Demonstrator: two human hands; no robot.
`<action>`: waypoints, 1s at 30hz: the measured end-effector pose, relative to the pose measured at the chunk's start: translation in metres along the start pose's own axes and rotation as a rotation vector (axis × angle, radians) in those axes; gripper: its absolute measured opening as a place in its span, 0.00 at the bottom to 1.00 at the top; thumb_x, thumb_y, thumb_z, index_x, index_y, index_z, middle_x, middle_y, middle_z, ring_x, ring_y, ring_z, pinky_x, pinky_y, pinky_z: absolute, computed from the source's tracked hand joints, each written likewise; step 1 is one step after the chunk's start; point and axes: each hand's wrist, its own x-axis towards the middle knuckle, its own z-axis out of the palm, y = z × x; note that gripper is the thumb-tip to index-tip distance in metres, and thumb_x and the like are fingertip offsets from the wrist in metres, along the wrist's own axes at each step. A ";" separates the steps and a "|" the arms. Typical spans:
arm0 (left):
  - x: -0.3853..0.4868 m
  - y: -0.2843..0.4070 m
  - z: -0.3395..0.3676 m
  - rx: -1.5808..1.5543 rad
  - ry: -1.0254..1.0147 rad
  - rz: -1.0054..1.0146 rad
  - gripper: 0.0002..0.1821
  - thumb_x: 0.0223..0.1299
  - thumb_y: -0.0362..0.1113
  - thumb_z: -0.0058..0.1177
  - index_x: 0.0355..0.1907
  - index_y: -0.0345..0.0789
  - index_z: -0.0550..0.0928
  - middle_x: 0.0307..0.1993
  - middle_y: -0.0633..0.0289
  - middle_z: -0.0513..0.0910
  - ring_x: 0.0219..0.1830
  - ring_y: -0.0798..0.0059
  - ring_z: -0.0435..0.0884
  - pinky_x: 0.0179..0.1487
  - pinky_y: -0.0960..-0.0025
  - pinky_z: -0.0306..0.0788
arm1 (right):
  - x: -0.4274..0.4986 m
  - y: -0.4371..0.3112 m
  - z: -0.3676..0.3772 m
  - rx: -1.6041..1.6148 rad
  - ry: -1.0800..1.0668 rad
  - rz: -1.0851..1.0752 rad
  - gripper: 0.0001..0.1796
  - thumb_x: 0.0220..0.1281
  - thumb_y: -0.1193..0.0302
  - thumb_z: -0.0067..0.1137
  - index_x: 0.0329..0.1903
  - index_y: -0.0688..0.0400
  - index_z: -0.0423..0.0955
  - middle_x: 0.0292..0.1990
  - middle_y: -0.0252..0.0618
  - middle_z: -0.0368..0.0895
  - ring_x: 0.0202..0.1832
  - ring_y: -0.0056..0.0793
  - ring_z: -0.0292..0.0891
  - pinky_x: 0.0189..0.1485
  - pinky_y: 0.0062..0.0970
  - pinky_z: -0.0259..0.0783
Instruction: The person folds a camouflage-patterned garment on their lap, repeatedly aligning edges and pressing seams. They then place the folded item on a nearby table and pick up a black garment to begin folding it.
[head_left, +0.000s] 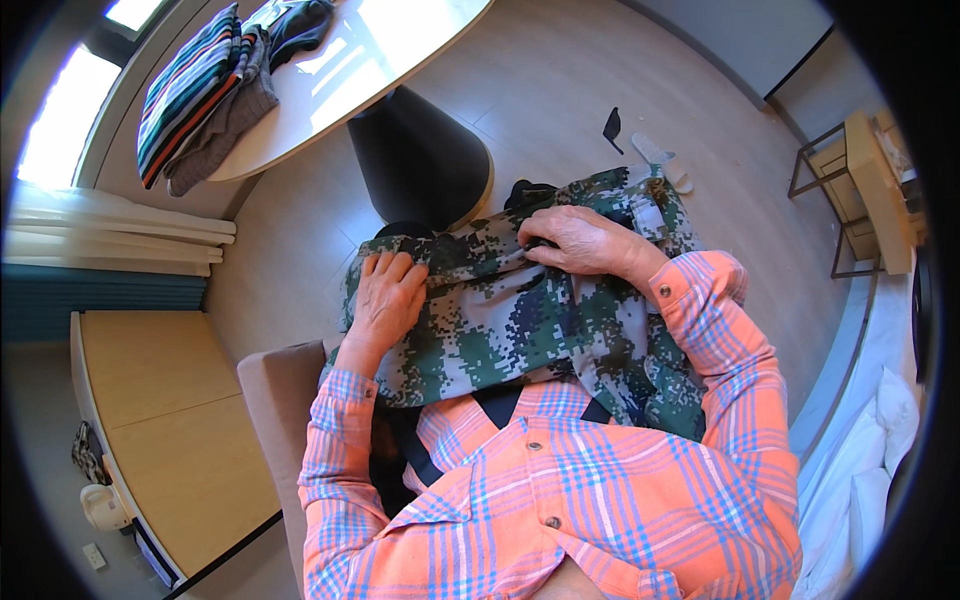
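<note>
A digital-camouflage garment (480, 330) in green, grey and black lies spread across my lap, its far side hanging past my knees. My left hand (388, 300) is on its left part, fingers curled over a fold near the upper edge. To the right, my right hand (581, 240) pinches the fabric along the same fold, thumb below and fingers bent. A pocket-like flap (649, 217) shows beyond my right wrist. The cloth under both palms is hidden, and whether the garment is a jacket or trousers cannot be told.
Ahead stands a glossy white table (360, 60) on a black cone base (420, 157), with a striped folded garment (191, 97) on it. A slipper (664, 161) lies on the floor. A chair arm (277, 397) and wooden cabinet (172, 412) are left; white bedding (862, 450) is right.
</note>
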 end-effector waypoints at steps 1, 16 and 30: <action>-0.004 0.001 0.000 -0.015 -0.018 -0.012 0.12 0.55 0.32 0.64 0.43 0.35 0.84 0.42 0.56 0.78 0.50 0.54 0.77 0.58 0.55 0.69 | 0.000 0.000 0.000 -0.003 0.006 -0.002 0.14 0.67 0.67 0.62 0.49 0.62 0.80 0.46 0.49 0.84 0.51 0.51 0.81 0.56 0.42 0.75; -0.016 0.005 0.011 -0.219 0.100 -0.129 0.12 0.58 0.36 0.68 0.42 0.34 0.86 0.42 0.54 0.78 0.48 0.53 0.76 0.55 0.54 0.70 | 0.071 -0.005 -0.032 -0.182 0.093 -0.147 0.16 0.68 0.61 0.60 0.48 0.59 0.82 0.47 0.51 0.86 0.52 0.56 0.81 0.55 0.47 0.76; -0.023 0.008 0.024 -0.184 0.241 -0.220 0.07 0.59 0.34 0.67 0.32 0.34 0.83 0.36 0.56 0.76 0.42 0.54 0.76 0.48 0.56 0.70 | 0.074 0.053 0.015 -0.509 0.001 0.184 0.14 0.62 0.57 0.67 0.44 0.51 0.85 0.45 0.43 0.87 0.52 0.48 0.83 0.50 0.46 0.80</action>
